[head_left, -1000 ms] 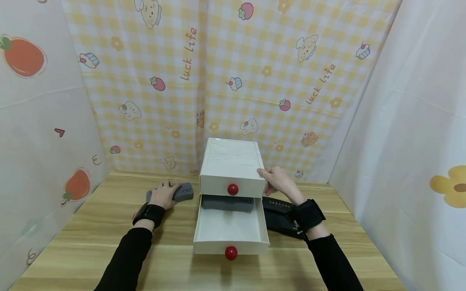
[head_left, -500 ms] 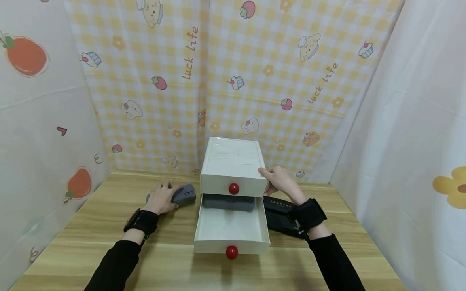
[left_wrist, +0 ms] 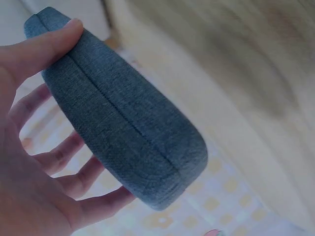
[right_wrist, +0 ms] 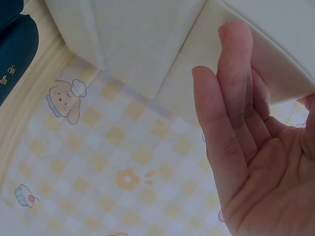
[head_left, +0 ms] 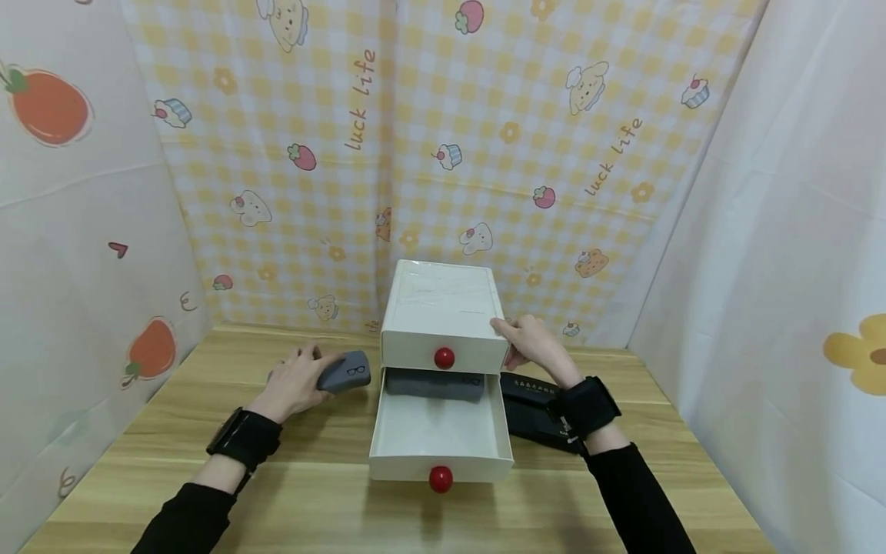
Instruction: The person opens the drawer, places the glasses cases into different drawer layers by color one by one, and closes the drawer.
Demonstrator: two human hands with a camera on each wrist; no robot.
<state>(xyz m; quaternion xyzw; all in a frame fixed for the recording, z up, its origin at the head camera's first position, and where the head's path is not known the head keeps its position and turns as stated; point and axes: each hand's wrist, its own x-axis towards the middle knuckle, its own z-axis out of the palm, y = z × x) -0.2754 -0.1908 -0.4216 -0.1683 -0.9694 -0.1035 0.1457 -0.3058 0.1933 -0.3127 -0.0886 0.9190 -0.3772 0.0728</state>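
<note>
My left hand (head_left: 292, 385) grips a grey glasses case (head_left: 348, 371), left of a white two-drawer box (head_left: 443, 296). In the left wrist view the thumb presses one face of that cloth-covered case (left_wrist: 123, 113), and the other fingers are behind it. Its far end is hidden by the hand in the head view. My right hand (head_left: 536, 350) rests on the box's upper right side, thumb on the top edge and fingers, loosely extended, along the side wall (right_wrist: 142, 39). The lower drawer (head_left: 440, 435) is pulled out; a second grey case (head_left: 432, 386) lies at its back.
Right of the box a black pouch (head_left: 531, 422) with gold lettering lies on the wooden table (head_left: 332, 508), partly under my right wrist. Red knobs (head_left: 444, 358) stick out from both drawer fronts. A yellow checked cloth (head_left: 318, 231) hangs behind, white cloths at both sides.
My left hand has gone from lying over the glasses case to lifting it, its wrist swinging left and the case tilting. The right hand, the box and its drawers stay as they were.
</note>
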